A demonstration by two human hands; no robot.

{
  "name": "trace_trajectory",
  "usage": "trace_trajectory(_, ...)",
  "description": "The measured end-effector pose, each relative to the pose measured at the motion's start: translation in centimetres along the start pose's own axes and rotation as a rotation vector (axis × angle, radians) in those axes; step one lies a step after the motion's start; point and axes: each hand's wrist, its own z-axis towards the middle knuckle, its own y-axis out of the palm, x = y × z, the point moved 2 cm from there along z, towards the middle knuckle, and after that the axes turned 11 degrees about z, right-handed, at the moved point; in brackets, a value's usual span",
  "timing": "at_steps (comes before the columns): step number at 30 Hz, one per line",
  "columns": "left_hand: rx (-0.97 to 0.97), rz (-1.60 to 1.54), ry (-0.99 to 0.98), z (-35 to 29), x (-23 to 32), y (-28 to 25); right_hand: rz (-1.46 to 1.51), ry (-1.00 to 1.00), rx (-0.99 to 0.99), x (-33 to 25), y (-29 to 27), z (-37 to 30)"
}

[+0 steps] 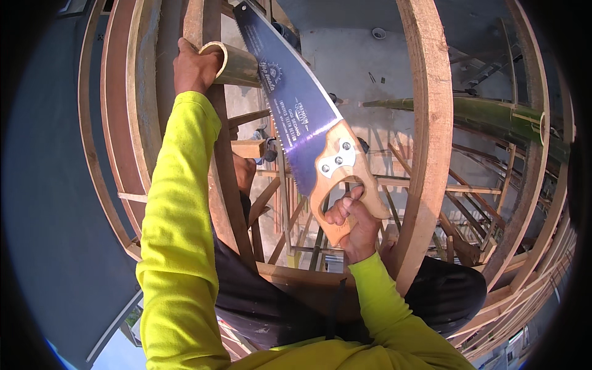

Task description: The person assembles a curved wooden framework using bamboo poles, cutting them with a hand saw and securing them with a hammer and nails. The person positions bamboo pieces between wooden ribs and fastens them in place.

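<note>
My left hand (196,66) grips the cut end of a green-brown bamboo pole (233,63) against a wooden beam at the upper left. My right hand (353,223) is closed around the pale wooden handle of a hand saw (295,102). Its dark blue blade runs up and to the left, and its toothed edge lies across the bamboo pole just right of my left hand. Both arms wear bright yellow-green sleeves.
I sit high on a frame of wooden beams; a thick beam (431,123) rises on the right. More green bamboo poles (493,114) lie at the right. A grey concrete floor (364,68) shows far below, and a grey wall (43,185) fills the left.
</note>
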Motion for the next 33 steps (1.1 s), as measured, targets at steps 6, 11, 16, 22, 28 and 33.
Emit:
trace_trajectory(6, -0.015, 0.03, -0.025, -1.0, -1.8, 1.0, -0.052, -0.043, 0.049, 1.9, 3.0, 1.5)
trace_trajectory(11, 0.013, -0.033, 0.006, 0.2, -0.4, 0.0, -0.009, -0.019, -0.027, 0.6, -0.6, 1.0)
trace_trajectory(16, -0.058, -0.083, -0.01, 0.3, -0.7, -0.1, -0.069, -0.112, -0.023, 2.3, 4.6, 4.0)
trace_trajectory(22, 0.022, -0.038, -0.003, 0.7, -0.3, 0.1, -0.06, -0.041, 0.054, 1.6, 0.1, -0.6)
trace_trajectory(28, 0.002, -0.011, -0.044, -1.0, -1.3, 1.2, 0.025, -0.041, -0.006, 2.3, 4.7, 4.8)
trace_trajectory(33, -0.023, -0.017, -0.041, 0.7, -1.3, 0.6, -0.049, -0.038, 0.035, 0.0, 0.0, -0.9)
